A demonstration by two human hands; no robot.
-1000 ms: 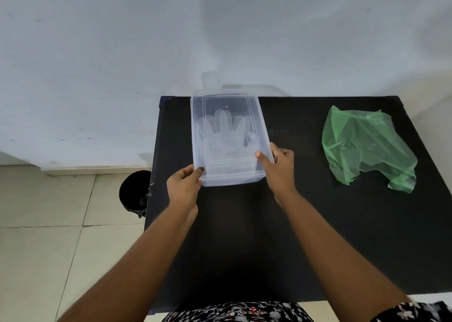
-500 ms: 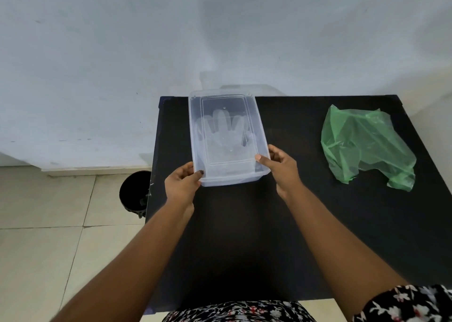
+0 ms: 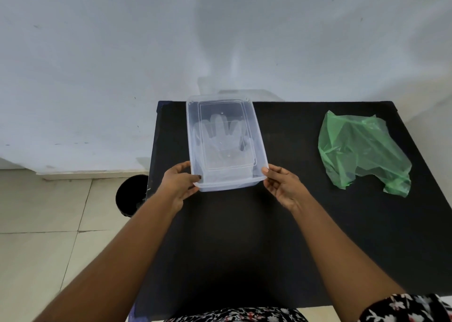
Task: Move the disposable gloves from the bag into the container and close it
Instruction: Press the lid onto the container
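Note:
A clear plastic container (image 3: 195,135) with its lid on lies on the black table (image 3: 244,236), near the back left. Clear disposable gloves (image 3: 223,140) show through the lid, fingers pointing away from me. My left hand (image 3: 179,184) grips the container's near left corner, thumb on the lid edge. My right hand (image 3: 281,187) touches the near right corner with its thumb tip, fingers spread. A crumpled green plastic bag (image 3: 359,150) lies on the table to the right, apart from both hands.
A black round bin (image 3: 130,194) stands on the tiled floor left of the table. A white wall runs behind the table's far edge. The table's left edge is close to the container.
My right hand has slipped back from the container's right side to its near corner and opened its fingers. The container shifted slightly left. The left hand keeps its grip.

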